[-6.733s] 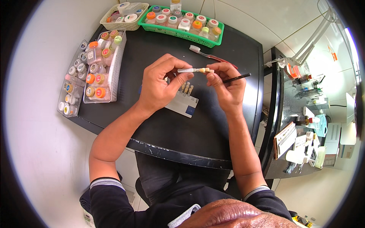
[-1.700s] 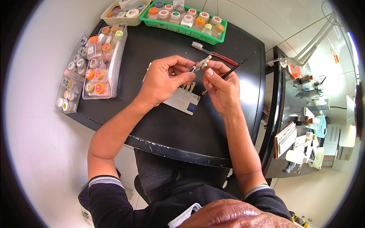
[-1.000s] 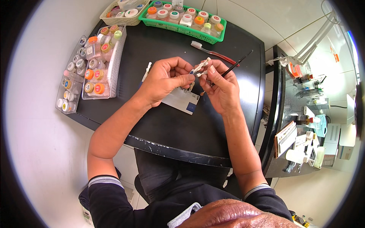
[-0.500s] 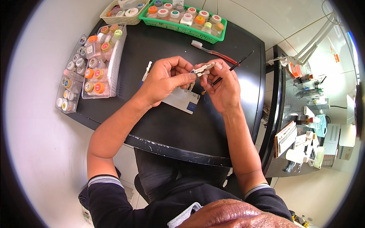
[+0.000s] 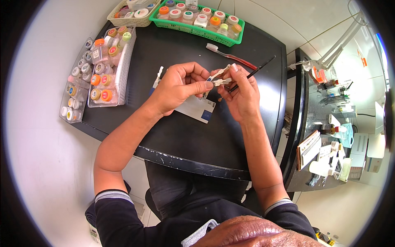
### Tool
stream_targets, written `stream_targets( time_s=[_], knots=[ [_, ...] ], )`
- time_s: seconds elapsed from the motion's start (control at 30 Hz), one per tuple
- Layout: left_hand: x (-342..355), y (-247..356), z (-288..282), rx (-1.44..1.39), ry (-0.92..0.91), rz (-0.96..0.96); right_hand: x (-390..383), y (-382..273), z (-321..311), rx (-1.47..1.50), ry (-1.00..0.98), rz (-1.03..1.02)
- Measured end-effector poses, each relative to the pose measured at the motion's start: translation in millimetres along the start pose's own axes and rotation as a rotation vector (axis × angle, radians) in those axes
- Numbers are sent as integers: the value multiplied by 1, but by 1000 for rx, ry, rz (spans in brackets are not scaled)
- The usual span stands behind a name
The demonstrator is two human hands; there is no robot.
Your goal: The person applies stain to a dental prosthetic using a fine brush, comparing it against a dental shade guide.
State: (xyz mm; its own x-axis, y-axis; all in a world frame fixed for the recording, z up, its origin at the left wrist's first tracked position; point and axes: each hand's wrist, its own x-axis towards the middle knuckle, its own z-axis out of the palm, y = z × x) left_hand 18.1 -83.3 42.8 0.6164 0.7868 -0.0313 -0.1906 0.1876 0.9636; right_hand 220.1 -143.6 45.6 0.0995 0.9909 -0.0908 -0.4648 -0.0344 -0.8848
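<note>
My left hand [image 5: 183, 86] is closed, thumb and forefinger pinching slim cream-coloured tabs [image 5: 219, 75] that look like dental shade tabs and fan out to the right. My right hand [image 5: 243, 92] holds a thin black brush [image 5: 263, 66] slanting through its fingers; a brownish tip shows below them. Its thumb and fingertips also meet the far ends of the tabs. Beneath the hands lies a flat pale-grey holder [image 5: 191, 112] with blue corners, partly hidden by my left hand. Another pale tab [image 5: 159, 73] sticks up from its left end.
A red toothbrush [image 5: 238, 60] lies beyond my right hand. Jars fill a green basket [image 5: 205, 31] at the back and a clear bin [image 5: 126, 74] at the left. A cream basket [image 5: 144, 22] stands back left. A cluttered side counter [image 5: 306, 123] is at the right.
The tabs between my hands have shifted slightly and spread apart, one now tilted higher. My right thumb has moved a little; both arms stay nearly still.
</note>
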Motion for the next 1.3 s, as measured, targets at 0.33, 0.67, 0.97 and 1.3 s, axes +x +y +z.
stream_targets(
  time_s=[0.33, 0.67, 0.97, 1.3],
  knots=[
    [2, -6, -5, -63, 0, -18, 3, 3, -8, 79, -128, -40],
    [2, -7, -4, -61, 6, -20, 3, 3, -4, 10, -56, -41],
    [3, -8, -4, -47, 9, -7, 3, 4, -8, 34, -70, -38],
    [3, -7, -5, -59, 18, -8, 2, -1, -2, 66, -41, -55]
  ],
)
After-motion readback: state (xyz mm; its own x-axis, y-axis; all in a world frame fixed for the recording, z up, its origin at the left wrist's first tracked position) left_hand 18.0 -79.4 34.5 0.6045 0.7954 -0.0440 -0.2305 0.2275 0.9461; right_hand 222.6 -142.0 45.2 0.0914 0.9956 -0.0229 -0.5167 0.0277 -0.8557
